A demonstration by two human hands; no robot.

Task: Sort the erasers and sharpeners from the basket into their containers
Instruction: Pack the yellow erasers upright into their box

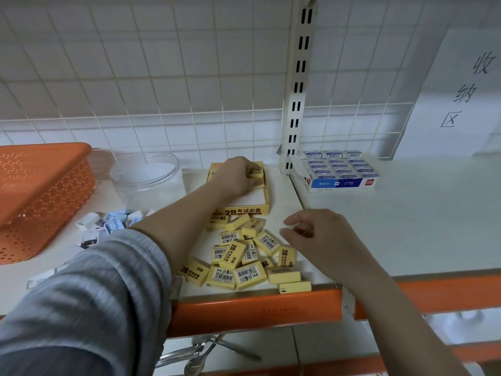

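My left hand (pixel 238 173) reaches into the yellow 2B eraser box (pixel 245 210) at the back of the shelf and grips a yellow eraser (pixel 256 173) at the box's far end. A pile of several yellow erasers (pixel 245 259) lies loose in front of the box. My right hand (pixel 317 234) hovers just right of the pile, fingers loosely curled and holding nothing. Small blue and white sharpeners (pixel 108 226) lie scattered to the left, partly hidden by my left arm. The orange basket (pixel 40 191) stands tilted at the far left.
A clear round plastic jar (pixel 146 175) stands behind the sharpeners. A blue and white box of white erasers (pixel 340 170) sits on the right shelf past the slotted upright post (pixel 296 104). The orange shelf edge (pixel 254 308) runs along the front.
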